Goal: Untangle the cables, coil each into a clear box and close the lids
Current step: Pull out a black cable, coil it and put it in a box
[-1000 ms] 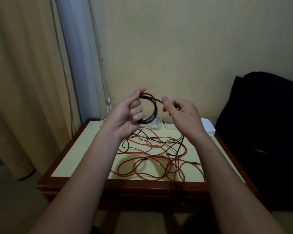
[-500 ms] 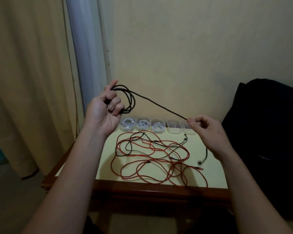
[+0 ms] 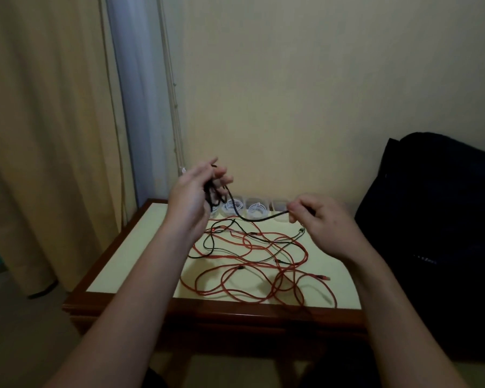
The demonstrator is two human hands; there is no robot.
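Setting: dim room, plain yellow wall (image 3: 291, 93), pale curtain (image 3: 39, 135) at left, dark bag (image 3: 437, 219) at right.
Counter: small wood-framed counter (image 3: 123, 264) with a pale yellow top, pushed against the wall.
Clear boxes: row of clear boxes (image 3: 280, 206) along the back edge of the counter; white coils (image 3: 256, 210) inside at least two.
Black cable: black cable (image 3: 259, 219) off the counter, partly gathered into loops, one slack run sagging between both hands just above the boxes.
Left hand: left hand (image 3: 191, 197) raised over the back left of the counter, fingers curled round the gathered loops.
Right hand: right hand (image 3: 325, 222) lower, thumb and forefinger pinching the slack run.
Red cables: red cables (image 3: 235, 278) sprawled in overlapping loops across the counter, one loop reaching the front rim; thin dark cable (image 3: 209, 245) threaded among them.
Stage, as judged: coiling of the black cable under way, not yet boxed; red tangle untouched.
Risk 1: likely spill of loops from the left hand if the fingers loosen while taking in the next turn.
Risk 2: possible snag of the sagging run on the red tangle if lowered, dragging it toward the front rim.
Risk 3: coil perhaps too wide for a box, springing open before a lid goes on.
Hard to make out: number of loops, blurred; lids, on or off; leftmost box, behind the left hand; tip of the black cable, hidden by the right hand; any link between the thin dark cable and the held one.
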